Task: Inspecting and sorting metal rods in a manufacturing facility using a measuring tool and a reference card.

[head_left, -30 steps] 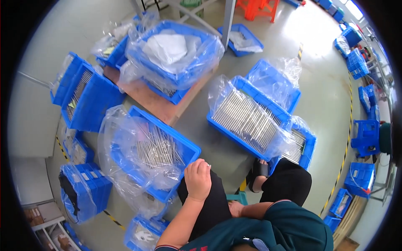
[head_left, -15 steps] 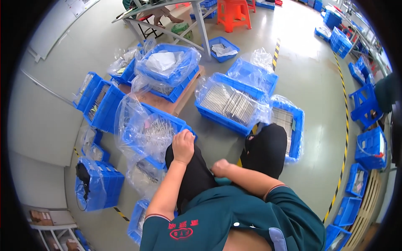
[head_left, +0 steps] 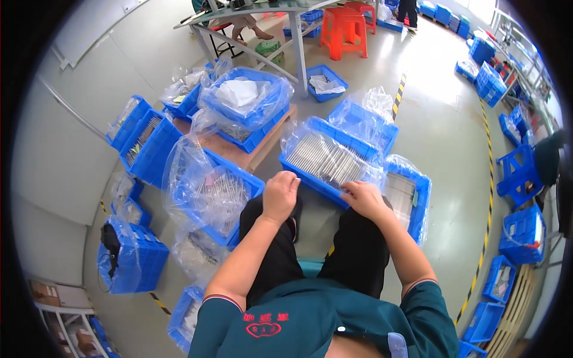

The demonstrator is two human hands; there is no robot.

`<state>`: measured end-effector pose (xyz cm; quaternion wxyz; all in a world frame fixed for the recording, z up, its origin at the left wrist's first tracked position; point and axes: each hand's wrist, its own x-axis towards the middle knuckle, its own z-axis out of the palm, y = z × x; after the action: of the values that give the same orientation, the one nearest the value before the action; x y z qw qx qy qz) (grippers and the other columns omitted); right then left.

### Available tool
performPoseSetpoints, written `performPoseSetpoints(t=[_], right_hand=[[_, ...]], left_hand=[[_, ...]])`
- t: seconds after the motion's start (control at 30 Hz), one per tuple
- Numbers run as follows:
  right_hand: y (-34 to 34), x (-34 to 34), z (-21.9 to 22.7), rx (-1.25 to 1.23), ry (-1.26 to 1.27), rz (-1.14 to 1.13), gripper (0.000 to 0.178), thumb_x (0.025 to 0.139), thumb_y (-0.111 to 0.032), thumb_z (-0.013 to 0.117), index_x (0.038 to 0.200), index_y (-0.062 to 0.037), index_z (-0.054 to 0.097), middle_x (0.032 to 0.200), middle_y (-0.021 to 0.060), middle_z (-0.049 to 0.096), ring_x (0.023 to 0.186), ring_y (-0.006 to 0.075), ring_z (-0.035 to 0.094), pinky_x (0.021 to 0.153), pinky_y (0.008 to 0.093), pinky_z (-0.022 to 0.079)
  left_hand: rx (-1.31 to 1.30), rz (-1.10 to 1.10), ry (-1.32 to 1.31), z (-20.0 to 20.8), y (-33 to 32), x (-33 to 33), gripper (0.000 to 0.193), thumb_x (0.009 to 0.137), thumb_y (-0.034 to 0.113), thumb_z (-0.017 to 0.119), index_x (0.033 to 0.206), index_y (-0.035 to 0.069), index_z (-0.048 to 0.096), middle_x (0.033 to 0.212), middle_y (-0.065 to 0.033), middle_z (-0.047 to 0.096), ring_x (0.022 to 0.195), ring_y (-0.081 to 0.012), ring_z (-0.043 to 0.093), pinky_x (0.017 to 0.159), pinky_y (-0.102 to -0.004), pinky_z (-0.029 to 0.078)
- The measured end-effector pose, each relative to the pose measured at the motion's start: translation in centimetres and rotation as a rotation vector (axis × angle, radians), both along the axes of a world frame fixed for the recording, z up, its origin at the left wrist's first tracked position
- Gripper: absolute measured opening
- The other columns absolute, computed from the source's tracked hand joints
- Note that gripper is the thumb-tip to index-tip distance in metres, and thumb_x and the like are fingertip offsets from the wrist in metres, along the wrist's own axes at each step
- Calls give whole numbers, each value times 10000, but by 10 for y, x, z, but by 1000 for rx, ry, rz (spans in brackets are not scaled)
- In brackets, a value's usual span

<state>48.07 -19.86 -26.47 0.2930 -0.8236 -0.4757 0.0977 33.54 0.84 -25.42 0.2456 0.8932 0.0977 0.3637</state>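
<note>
My left hand [head_left: 281, 197] is raised over my left knee, just short of a blue bin [head_left: 303, 173]. Its fingers are pressed together, with a small pale spot at the tips that I cannot make out. My right hand [head_left: 365, 199] is at the near right edge of that bin, fingers bent in a pinch. Whether anything is between them is hidden. Rows of slim metal rods [head_left: 325, 156] lie side by side in the bin under a clear plastic bag [head_left: 375, 170].
To the left, another bagged bin [head_left: 253, 184] holds loose metal rods [head_left: 224, 194]. Stacked bins [head_left: 258, 142] stand on a wooden board [head_left: 230, 153]. At my right knee is a bin [head_left: 422, 200] of flat grey pieces. Beyond are a table leg [head_left: 298, 56] and orange stools [head_left: 344, 34].
My left hand has moved right and forward off my knee. From my lap, my right hand has come up to the rod bin's edge. A standing person's legs now show at the far top.
</note>
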Motion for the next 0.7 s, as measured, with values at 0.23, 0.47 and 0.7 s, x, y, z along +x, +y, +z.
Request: performPoseSetpoints(t=[0.23,0.47,0.7], right_hand=[[24,78,-35,-312,99,-176,303,778,-262,606,1009,-72,654,886,148,656,823,313,627,736,393,489],[97,199,-95,-389,151,-240,289,796,-255,642,996,-47,659,887,147,675,802,265,653,749,357,502],[210,356,-180,-344,610,-660,358,819,-326,628,1080,-81,620,860,20,640,716,131,589,546,271,446]], left_hand=[[-342,-137,110,-43,-9,84,140,828,172,535,737,66,521,723,-120,555,710,-331,560,620,-446,442],[-617,-422,36,-16,-9,108,85,793,127,602,799,64,545,775,-95,566,737,-291,570,641,-398,433],[-856,-310,15,-17,79,137,122,804,131,633,845,42,561,842,-109,597,772,-299,583,691,-377,459]])
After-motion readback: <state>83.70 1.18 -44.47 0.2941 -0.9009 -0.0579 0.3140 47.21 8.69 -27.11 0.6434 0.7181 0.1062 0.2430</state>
